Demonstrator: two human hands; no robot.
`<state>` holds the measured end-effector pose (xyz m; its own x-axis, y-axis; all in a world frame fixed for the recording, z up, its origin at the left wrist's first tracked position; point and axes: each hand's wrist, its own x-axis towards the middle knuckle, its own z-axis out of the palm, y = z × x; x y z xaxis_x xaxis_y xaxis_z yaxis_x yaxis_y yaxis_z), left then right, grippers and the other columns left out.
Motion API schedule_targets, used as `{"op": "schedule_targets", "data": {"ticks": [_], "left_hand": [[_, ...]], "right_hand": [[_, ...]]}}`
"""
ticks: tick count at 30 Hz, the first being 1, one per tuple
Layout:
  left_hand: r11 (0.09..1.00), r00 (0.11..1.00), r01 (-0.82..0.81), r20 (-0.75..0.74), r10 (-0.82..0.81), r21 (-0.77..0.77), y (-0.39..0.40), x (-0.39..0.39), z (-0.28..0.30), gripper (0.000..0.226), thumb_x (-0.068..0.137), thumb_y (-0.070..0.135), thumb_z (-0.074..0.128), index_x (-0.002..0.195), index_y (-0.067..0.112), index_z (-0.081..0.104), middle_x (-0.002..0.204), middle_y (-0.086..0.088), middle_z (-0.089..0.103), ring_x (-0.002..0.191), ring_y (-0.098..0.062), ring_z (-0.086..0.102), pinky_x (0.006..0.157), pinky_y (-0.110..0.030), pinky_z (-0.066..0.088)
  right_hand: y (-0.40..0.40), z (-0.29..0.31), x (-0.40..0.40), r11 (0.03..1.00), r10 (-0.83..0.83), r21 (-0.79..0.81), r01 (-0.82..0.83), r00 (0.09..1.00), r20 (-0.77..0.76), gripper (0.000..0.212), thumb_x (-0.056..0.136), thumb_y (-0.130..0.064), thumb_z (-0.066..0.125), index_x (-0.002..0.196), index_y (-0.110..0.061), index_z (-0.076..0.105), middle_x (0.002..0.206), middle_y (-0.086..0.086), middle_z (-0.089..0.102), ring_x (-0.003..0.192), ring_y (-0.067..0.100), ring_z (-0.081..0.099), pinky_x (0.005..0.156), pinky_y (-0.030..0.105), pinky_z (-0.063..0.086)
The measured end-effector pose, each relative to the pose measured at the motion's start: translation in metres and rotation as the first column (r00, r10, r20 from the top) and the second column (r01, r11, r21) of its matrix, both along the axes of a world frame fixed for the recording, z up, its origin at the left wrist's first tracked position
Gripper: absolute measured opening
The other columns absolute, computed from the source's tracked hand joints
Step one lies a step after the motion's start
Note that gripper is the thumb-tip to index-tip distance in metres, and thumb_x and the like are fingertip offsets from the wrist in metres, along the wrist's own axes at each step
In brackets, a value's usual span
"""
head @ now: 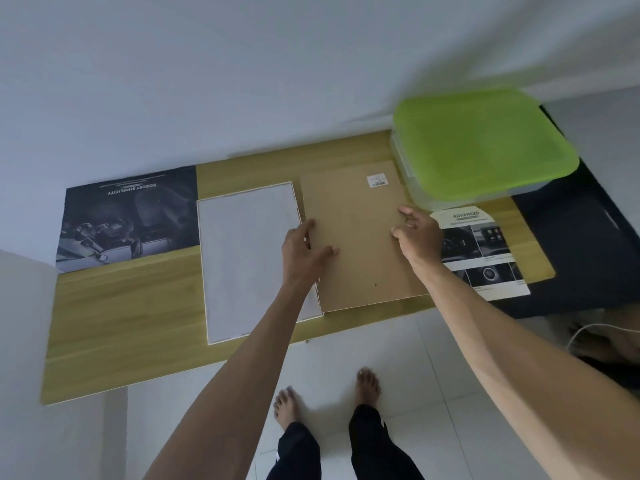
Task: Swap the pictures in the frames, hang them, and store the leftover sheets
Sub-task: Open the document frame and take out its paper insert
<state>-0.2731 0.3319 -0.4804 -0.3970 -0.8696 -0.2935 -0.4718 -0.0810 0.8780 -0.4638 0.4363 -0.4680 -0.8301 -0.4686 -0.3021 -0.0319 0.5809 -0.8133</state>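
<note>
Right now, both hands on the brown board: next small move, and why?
Probably lift the brown backing board by its side edges: the left hand and right hand sit at opposite edges, and it overlaps the white frame and the ADVANCED sheet.

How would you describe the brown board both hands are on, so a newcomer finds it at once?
On the wooden table, look just in front of the green-lidded box. The brown backing board lies flat there, the left hand and right hand on its side edges. Unlike the printed sheets and pale frame beside it, it is plain cardboard-brown with a small white sticker.
</note>
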Motion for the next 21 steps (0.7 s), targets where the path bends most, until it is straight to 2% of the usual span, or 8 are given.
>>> {"op": "schedule_targets", "data": {"ticks": [3, 6, 8, 11, 15, 18, 21], "left_hand": [[1.0, 0.997, 0.002, 0.082, -0.002, 0.0, 0.01, -0.009, -0.006, 0.08, 0.069, 0.02, 0.087, 0.141, 0.015, 0.052, 0.126, -0.009, 0.053, 0.112, -0.028, 0.058, 0.099, -0.046, 0.051], [0.998, 0.984, 0.042, 0.176, -0.032, -0.051, 0.016, -0.017, -0.005, 0.073, 0.073, 0.019, 0.084, 0.138, 0.007, 0.053, 0.126, -0.015, 0.054, 0.116, -0.03, 0.054, 0.1, -0.037, 0.046], [0.991, 0.959, 0.089, 0.278, -0.059, -0.096, 0.018, -0.023, -0.002, 0.054, 0.076, 0.02, 0.082, 0.122, 0.002, 0.059, 0.122, -0.017, 0.056, 0.113, -0.032, 0.054, 0.09, -0.031, 0.043], [0.983, 0.914, 0.138, 0.396, -0.081, -0.118, 0.022, -0.031, -0.001, 0.033, 0.081, 0.019, 0.077, 0.101, 0.001, 0.06, 0.123, -0.017, 0.055, 0.11, -0.034, 0.055, 0.086, -0.035, 0.044], [0.971, 0.863, 0.189, 0.496, -0.092, -0.149, 0.035, -0.042, -0.003, 0.028, 0.088, 0.009, 0.064, 0.113, -0.003, 0.058, 0.131, -0.016, 0.05, 0.116, -0.035, 0.049, 0.089, -0.039, 0.046], [0.961, 0.817, 0.223, 0.57, -0.093, -0.163, 0.042, -0.048, -0.004, 0.034, 0.088, 0.0, 0.058, 0.122, -0.005, 0.055, 0.138, -0.017, 0.046, 0.122, -0.036, 0.045, 0.094, -0.041, 0.049], [0.951, 0.785, 0.267, 0.608, -0.12, -0.158, 0.046, -0.047, -0.006, 0.043, 0.088, 0.0, 0.06, 0.13, -0.004, 0.052, 0.145, -0.02, 0.042, 0.125, -0.037, 0.049, 0.096, -0.042, 0.052]], "right_hand": [[0.003, -0.013, -0.008, 0.997, 0.024, 0.074, -0.023, 1.0, -0.007, 0.056, 0.081, -0.008, 0.065, 0.133, -0.03, 0.065, 0.122, 0.0, 0.068, 0.114, 0.014, 0.06, 0.085, 0.023, 0.045], [0.005, -0.025, -0.012, 0.99, 0.048, 0.137, -0.043, 0.998, -0.035, 0.056, 0.081, -0.013, 0.061, 0.134, -0.032, 0.064, 0.124, -0.003, 0.07, 0.121, 0.02, 0.059, 0.089, 0.027, 0.05], [0.006, -0.031, -0.012, 0.986, 0.059, 0.161, -0.048, 0.996, -0.065, 0.053, 0.083, -0.015, 0.061, 0.134, -0.031, 0.064, 0.125, -0.003, 0.07, 0.121, 0.025, 0.059, 0.094, 0.034, 0.053], [0.008, -0.033, -0.01, 0.973, 0.129, 0.213, -0.09, 0.975, -0.18, 0.046, 0.088, -0.018, 0.065, 0.133, -0.026, 0.065, 0.127, 0.003, 0.07, 0.119, 0.034, 0.059, 0.097, 0.045, 0.054], [0.008, -0.03, -0.003, 0.918, 0.244, 0.381, -0.11, 0.914, -0.325, 0.042, 0.094, -0.024, 0.067, 0.136, -0.026, 0.062, 0.133, 0.007, 0.064, 0.12, 0.036, 0.051, 0.097, 0.048, 0.05], [0.007, -0.029, 0.001, 0.896, 0.265, 0.431, -0.104, 0.905, -0.333, 0.042, 0.096, -0.025, 0.065, 0.138, -0.027, 0.059, 0.134, 0.009, 0.06, 0.124, 0.035, 0.048, 0.099, 0.052, 0.046], [0.005, -0.029, 0.003, 0.88, 0.271, 0.465, -0.095, 0.905, -0.329, 0.04, 0.096, -0.025, 0.064, 0.136, -0.027, 0.06, 0.135, 0.011, 0.057, 0.125, 0.034, 0.046, 0.099, 0.053, 0.043]]}}
